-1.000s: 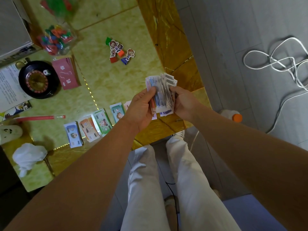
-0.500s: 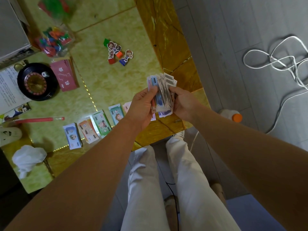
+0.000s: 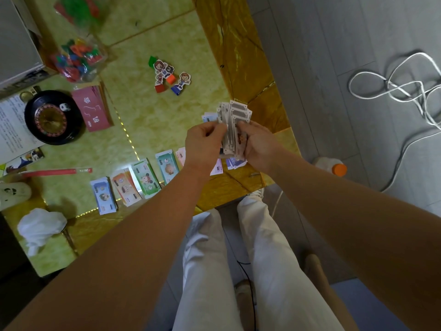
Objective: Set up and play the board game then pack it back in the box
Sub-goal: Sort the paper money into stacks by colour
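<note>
My two hands meet over the table's [image 3: 155,120] near right corner. My right hand [image 3: 260,145] grips a fanned wad of play money [image 3: 236,115], thin grey-printed paper notes, and my left hand [image 3: 204,145] pinches its left edge. Four flat rectangular piles of notes [image 3: 145,179], blue, orange, green and teal, line the glossy marbled near edge; four cardboard figures [image 3: 168,74] on coloured bases cluster mid-table.

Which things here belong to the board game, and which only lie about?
Game: stack of cards, banknote piles, roulette wheel, character pawns, red card deck, bag of coloured pieces.
Lying about: white cable, orange-capped bottle, crumpled tissue.
</note>
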### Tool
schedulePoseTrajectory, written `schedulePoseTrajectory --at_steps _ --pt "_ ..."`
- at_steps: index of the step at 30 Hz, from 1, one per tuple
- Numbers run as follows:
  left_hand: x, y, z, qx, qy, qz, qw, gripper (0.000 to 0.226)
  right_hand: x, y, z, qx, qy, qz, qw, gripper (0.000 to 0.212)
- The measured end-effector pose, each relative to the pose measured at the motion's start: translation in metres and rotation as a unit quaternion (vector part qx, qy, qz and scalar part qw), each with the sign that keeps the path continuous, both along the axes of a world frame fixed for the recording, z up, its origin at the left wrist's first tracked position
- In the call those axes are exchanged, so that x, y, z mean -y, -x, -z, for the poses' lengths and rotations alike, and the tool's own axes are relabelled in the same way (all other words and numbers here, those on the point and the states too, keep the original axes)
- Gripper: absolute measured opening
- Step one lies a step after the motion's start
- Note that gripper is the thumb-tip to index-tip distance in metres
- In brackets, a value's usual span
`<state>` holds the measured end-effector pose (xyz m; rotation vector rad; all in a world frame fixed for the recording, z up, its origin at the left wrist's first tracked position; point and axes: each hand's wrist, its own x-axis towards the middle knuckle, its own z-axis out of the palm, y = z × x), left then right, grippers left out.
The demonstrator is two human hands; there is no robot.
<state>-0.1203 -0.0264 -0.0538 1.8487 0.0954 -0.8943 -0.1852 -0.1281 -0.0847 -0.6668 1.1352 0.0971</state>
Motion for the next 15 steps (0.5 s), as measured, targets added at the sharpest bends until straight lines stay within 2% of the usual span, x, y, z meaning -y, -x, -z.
schedulePoseTrajectory --at_steps 4,7,9,11,15 --pt "-0.003 -0.004 0.006 0.033 -0.040 0.028 0.998 0.019 0.005 -0.002 -0.003 0.020 0.000 0.005 1.000 0.036" --pt "-0.002 -0.006 -0.002 -0.001 0.005 -0.003 1.000 0.016 0.006 -0.004 -0.008 0.017 0.002 0.008 1.000 0.033" --pt "-0.001 -0.005 -0.005 -0.038 0.044 -0.035 0.998 0.014 0.007 -0.004 -0.010 0.008 0.003 0.014 1.000 0.047" --pt "-0.002 -0.005 -0.005 -0.031 0.042 -0.033 0.998 0.011 0.008 -0.003 -0.009 -0.005 0.004 0.011 1.000 0.062" --pt "-0.002 -0.006 -0.001 -0.009 0.028 -0.038 0.999 0.011 0.011 0.003 -0.010 -0.016 -0.016 0.015 1.000 0.042"
